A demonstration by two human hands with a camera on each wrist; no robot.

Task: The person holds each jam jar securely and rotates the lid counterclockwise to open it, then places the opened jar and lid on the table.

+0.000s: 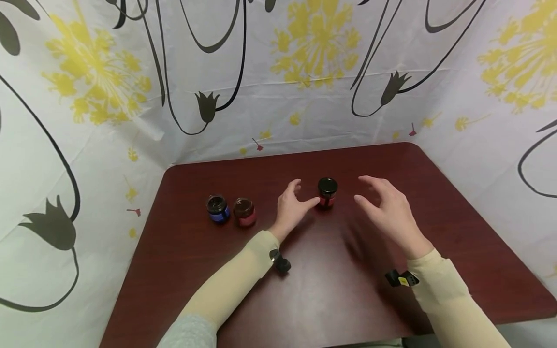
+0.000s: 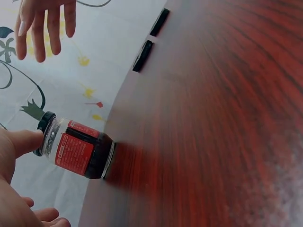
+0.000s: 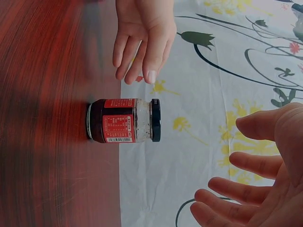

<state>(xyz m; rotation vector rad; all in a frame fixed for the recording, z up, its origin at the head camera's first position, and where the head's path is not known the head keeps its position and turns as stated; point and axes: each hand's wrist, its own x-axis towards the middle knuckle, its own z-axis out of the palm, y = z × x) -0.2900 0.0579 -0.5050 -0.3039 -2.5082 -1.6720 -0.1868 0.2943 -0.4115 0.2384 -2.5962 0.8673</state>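
A glass jar with a black lid and a red label (image 1: pixel 327 193) stands upright on the table, dark contents inside. Beside it, on its left, is my left hand (image 1: pixel 292 208), thumb and fingers spread apart and pointing toward the jar. In the right wrist view a small gap shows between that hand (image 3: pixel 147 38) and the jar (image 3: pixel 124 122). My right hand (image 1: pixel 391 215) hovers to the right of the jar, fingers loosely bent and holding nothing. Further left stand a blue-labelled jar (image 1: pixel 218 212) and a second red-labelled jar (image 1: pixel 245 215), both apparently without lids.
Two black lids, a nearer one (image 2: pixel 143 56) and a farther one (image 2: pixel 160 22), lie on the table in the left wrist view. The dark red wooden table (image 1: pixel 304 290) meets a patterned white cloth (image 1: pixel 261 111) behind and at the sides.
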